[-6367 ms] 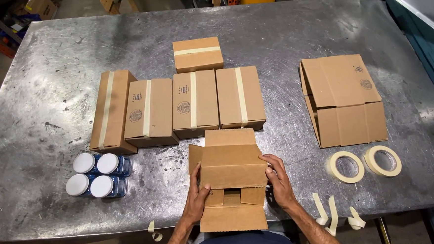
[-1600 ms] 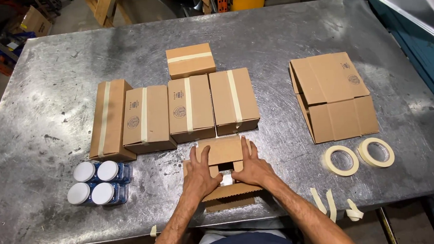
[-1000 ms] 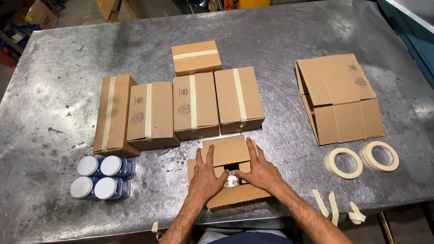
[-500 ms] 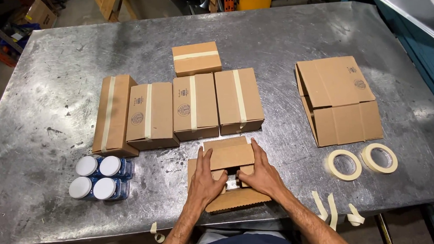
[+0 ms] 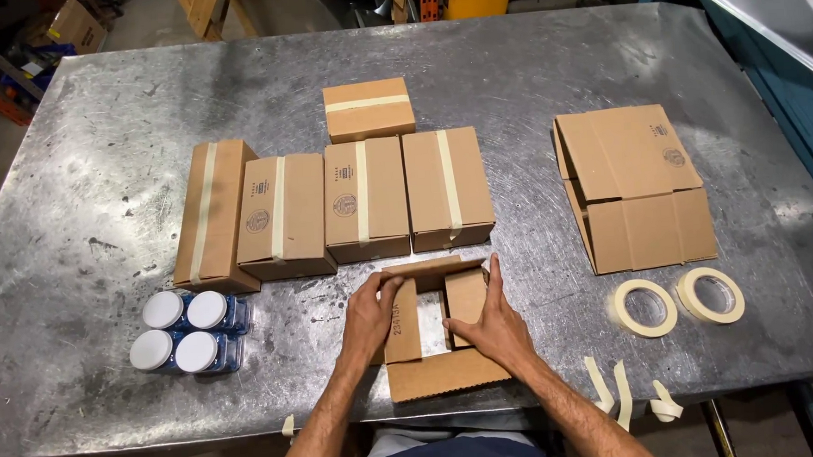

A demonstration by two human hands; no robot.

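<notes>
Both hands, left (image 5: 367,319) and right (image 5: 490,326), lie flat on the open carton (image 5: 438,333), gripping nothing

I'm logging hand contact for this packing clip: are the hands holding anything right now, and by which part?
Both hands press on the open cardboard box: the left hand on its left flap, the right hand on its right flap. Neither hand lifts it.

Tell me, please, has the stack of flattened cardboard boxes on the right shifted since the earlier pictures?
No. The stack of flattened boxes lies just behind the two tape rolls as before.
</notes>
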